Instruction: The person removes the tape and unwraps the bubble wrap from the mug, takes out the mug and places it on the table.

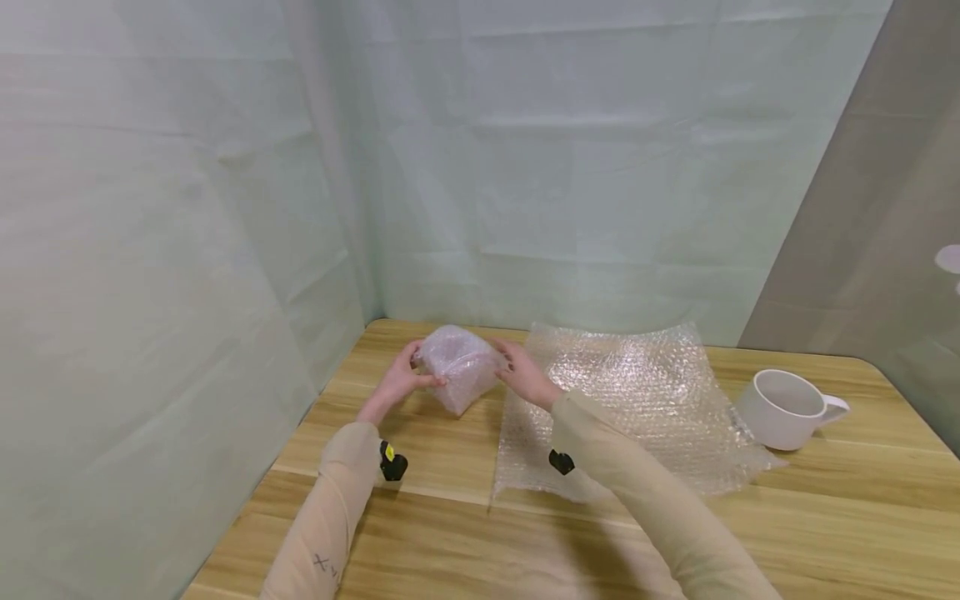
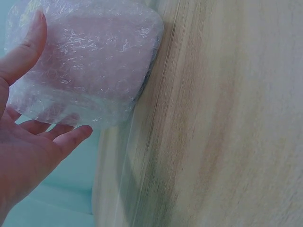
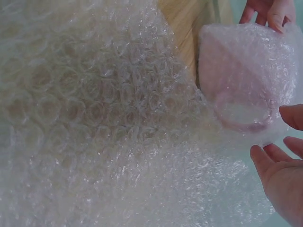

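A mug wrapped in bubble wrap [image 1: 461, 362] is between my two hands toward the far left of the table; its pinkish body and ring-shaped handle [image 3: 244, 126] show through the wrap. My left hand [image 1: 400, 379] holds its left side, and in the left wrist view the thumb [image 2: 29, 47] lies on the wrap while the fingers reach underneath. At the handle end, my right hand [image 1: 522, 372] holds the wrap's edge between thumb and fingers, its fingertips [image 3: 259, 155] at the lower rim of the bundle.
A loose sheet of bubble wrap [image 1: 630, 400] lies flat on the wooden table [image 1: 435, 533], right of the bundle and under my right forearm. Beyond the sheet's right side stands a white mug [image 1: 783, 412], handle to the right. Pale curtains [image 1: 570, 167] hang behind the table.
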Demonstrator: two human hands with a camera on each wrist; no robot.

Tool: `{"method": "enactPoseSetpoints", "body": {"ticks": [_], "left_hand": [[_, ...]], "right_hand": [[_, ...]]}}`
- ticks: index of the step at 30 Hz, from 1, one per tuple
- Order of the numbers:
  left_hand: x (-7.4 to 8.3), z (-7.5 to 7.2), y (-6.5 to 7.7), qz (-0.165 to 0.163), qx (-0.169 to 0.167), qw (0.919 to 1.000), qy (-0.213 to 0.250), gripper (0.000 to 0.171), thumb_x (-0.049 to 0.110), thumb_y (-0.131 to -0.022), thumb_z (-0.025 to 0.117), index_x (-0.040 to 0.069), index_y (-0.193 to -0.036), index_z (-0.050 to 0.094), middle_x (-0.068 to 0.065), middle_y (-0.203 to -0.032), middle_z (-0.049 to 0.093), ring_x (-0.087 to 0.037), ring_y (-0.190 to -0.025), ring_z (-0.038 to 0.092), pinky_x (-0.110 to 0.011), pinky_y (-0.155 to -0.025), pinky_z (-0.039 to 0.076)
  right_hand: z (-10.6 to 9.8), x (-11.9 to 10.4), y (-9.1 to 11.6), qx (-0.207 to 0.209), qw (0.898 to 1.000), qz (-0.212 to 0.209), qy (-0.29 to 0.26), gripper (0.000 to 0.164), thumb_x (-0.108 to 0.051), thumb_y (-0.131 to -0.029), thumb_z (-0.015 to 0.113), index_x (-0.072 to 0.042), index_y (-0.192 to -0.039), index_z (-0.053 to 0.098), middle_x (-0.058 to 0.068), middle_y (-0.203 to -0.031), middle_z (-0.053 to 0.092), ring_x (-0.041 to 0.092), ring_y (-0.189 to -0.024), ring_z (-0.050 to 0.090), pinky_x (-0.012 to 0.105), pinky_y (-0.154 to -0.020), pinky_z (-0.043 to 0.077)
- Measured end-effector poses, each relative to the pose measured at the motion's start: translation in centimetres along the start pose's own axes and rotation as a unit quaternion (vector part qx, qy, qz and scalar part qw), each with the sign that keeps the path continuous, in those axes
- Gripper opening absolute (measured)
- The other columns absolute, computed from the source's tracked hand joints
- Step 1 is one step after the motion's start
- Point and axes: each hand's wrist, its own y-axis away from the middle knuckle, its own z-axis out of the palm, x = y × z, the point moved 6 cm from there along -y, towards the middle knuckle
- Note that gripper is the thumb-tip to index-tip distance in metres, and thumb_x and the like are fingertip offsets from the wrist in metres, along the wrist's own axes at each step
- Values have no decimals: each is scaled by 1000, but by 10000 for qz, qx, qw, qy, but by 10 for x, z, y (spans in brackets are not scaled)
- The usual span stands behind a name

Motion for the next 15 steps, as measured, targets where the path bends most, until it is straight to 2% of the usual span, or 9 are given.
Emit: {"method": "enactPoseSetpoints", "body": {"ticks": [8,15], "left_hand": [[-1,-1,0,-109,98,9999,-15,75,6,-67,79,2,-130,38,-18,-126,45,-33,-116,40,-47,-92,35],[0,-5,2,-147,386,9989,-221,75,10,-65,82,5,-128,43,-14,-121,49,-30,-110,44,-45,-88,39]], "right_hand": [[2,9,-3,-36,9990,442,-93,47,0,-89,53,10,-131,34,27,-134,34,40,-119,35,44,-96,31],[2,9,-6,228,9971,592,-416,47,7,-83,57,11,-127,40,25,-130,40,37,-118,38,43,-95,33]]}}
